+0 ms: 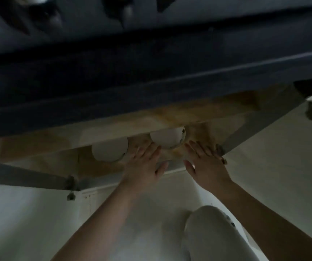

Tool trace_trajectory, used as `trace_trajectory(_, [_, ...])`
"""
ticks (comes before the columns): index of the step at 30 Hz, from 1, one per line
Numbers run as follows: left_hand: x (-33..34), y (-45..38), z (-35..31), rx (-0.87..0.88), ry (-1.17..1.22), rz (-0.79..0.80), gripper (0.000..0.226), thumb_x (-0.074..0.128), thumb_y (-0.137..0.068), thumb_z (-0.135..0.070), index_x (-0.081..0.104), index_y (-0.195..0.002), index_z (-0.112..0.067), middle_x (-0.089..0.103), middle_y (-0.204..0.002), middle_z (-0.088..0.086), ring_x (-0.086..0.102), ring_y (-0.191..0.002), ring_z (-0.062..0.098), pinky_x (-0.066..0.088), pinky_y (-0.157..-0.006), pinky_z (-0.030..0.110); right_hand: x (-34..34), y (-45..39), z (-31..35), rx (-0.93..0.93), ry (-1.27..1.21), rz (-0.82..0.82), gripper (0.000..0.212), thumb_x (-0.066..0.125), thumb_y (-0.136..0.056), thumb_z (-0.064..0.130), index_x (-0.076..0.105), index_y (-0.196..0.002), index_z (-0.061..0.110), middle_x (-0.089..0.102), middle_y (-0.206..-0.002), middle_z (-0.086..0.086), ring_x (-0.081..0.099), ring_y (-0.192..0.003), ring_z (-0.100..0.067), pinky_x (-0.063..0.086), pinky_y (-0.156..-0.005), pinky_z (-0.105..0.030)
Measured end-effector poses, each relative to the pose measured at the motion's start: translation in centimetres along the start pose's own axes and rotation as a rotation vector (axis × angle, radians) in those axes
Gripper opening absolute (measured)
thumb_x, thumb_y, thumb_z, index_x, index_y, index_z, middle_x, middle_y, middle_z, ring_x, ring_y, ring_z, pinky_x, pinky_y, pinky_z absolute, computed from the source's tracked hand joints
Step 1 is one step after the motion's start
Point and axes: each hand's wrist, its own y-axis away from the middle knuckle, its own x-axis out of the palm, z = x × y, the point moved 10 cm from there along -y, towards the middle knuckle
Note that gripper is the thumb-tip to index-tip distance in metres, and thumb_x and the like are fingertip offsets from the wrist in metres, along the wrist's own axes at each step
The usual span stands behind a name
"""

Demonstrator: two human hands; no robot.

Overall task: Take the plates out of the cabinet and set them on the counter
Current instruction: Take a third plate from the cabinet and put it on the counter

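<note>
Two white stacks of plates sit on the wooden shelf (44,146) of an open low cabinet under the dark counter (132,72). The right stack (165,137) lies just beyond my fingertips, between my two hands. The left stack (110,150) lies to the left of my left hand (144,162). Both hands reach into the cabinet with fingers spread and hold nothing. My right hand (205,162) is at the right end of the shelf, close to the door hinge. The back halves of both stacks are hidden under the counter edge.
Both cabinet doors stand open: the left door (25,174) and the right door (260,121), each with metal hinges. My knee in light trousers (211,234) is below my right arm, over a pale floor. Blurred dark objects sit on the counter top.
</note>
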Motion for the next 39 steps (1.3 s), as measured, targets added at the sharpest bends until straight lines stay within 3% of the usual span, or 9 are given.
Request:
trace_trajectory(6, [8.9,-4.2,0.8,0.055,-0.075,-0.04,0.069,0.017,-0.096,-0.064,0.024,-0.154,-0.027,0.02,-0.163,-0.002,0.009,-0.151,0.02,-0.006,-0.118,0.042,9.8,-3.8,-2.1,-0.031,0.052,0.067,0.055,0.037,-0.1,0.038,0.03,-0.151,0.019,0.029,-0.158,-0.004,0.03,-0.143,-0.025,0.021,-0.115,-0.038])
trace_trajectory(10, [12.4,-5.9,0.4,0.085,-0.011,-0.059,0.068,0.027,-0.094,-0.058,0.054,-0.139,-0.015,0.052,-0.145,0.011,0.043,-0.138,0.03,0.032,-0.113,0.054,13.2,-5.6,-3.1,-0.023,0.096,0.069,0.058,0.027,-0.101,0.042,0.016,-0.154,0.022,0.017,-0.162,0.0,0.017,-0.148,-0.02,0.011,-0.118,-0.034])
trace_trajectory(16, [16.2,-9.3,1.4,0.099,0.005,-0.14,0.062,0.037,-0.091,-0.053,0.062,-0.131,-0.013,0.06,-0.136,0.013,0.052,-0.13,0.032,0.04,-0.107,0.054,17.3,-7.3,-3.8,-0.043,0.109,0.042,0.069,0.004,-0.092,0.047,0.028,-0.152,0.022,0.028,-0.158,-0.005,0.03,-0.144,-0.026,0.02,-0.118,-0.04])
trace_trajectory(20, [18.8,-10.3,2.1,0.094,-0.043,-0.146,0.063,0.033,-0.098,-0.055,0.03,-0.153,-0.025,0.033,-0.158,0.007,0.027,-0.146,0.029,0.018,-0.117,0.05,20.2,-8.8,-5.1,-0.042,0.158,0.025,0.062,0.014,-0.095,0.046,0.027,-0.152,0.025,0.03,-0.158,-0.004,0.03,-0.144,-0.026,0.022,-0.115,-0.04])
trace_trajectory(23, [20.8,-10.4,1.8,0.126,-0.044,-0.141,0.062,0.031,-0.096,-0.055,0.035,-0.151,-0.025,0.037,-0.156,0.01,0.035,-0.142,0.033,0.03,-0.112,0.055,21.8,-10.2,-6.2,-0.019,0.179,-0.003,0.063,0.011,-0.095,0.049,0.028,-0.152,0.028,0.035,-0.156,-0.004,0.036,-0.14,-0.026,0.03,-0.111,-0.039])
trace_trajectory(28, [24.5,-12.5,4.0,0.031,-0.021,-0.048,0.068,0.022,-0.098,-0.058,0.002,-0.156,-0.029,0.004,-0.166,0.003,0.007,-0.151,0.025,0.016,-0.117,0.045,24.8,-12.7,-8.2,-0.019,0.122,-0.02,0.058,0.033,-0.099,0.046,0.025,-0.152,0.026,0.031,-0.158,-0.003,0.032,-0.142,-0.023,0.03,-0.111,-0.039])
trace_trajectory(32, [25.2,-14.4,5.9,-0.105,0.522,-0.064,0.066,0.036,-0.101,-0.044,0.005,-0.157,-0.025,0.008,-0.165,0.002,0.011,-0.15,0.021,0.019,-0.118,0.04,25.6,-14.2,-11.0,0.109,-0.352,-0.144,0.053,0.051,-0.097,0.031,0.037,-0.147,0.019,0.049,-0.144,-0.008,0.05,-0.126,-0.026,0.042,-0.099,-0.032])
trace_trajectory(35, [25.4,-15.3,6.8,-0.243,1.017,-0.115,0.058,0.042,-0.103,-0.035,0.019,-0.155,-0.025,0.02,-0.162,0.004,0.021,-0.147,0.022,0.023,-0.115,0.031,26.6,-15.1,-12.9,0.239,-0.782,-0.173,0.056,0.055,-0.096,0.033,0.035,-0.148,0.023,0.047,-0.143,0.001,0.044,-0.129,-0.019,0.037,-0.1,-0.026])
trace_trajectory(39, [26.9,-16.4,8.3,-0.568,1.327,-0.073,0.052,0.036,-0.104,-0.042,0.026,-0.153,-0.03,0.035,-0.157,0.003,0.039,-0.137,0.023,0.029,-0.099,0.024,27.6,-16.2,-14.2,0.356,-1.009,-0.213,0.05,0.055,-0.097,0.023,0.04,-0.144,0.023,0.05,-0.142,-0.005,0.046,-0.129,-0.026,0.035,-0.088,-0.01])
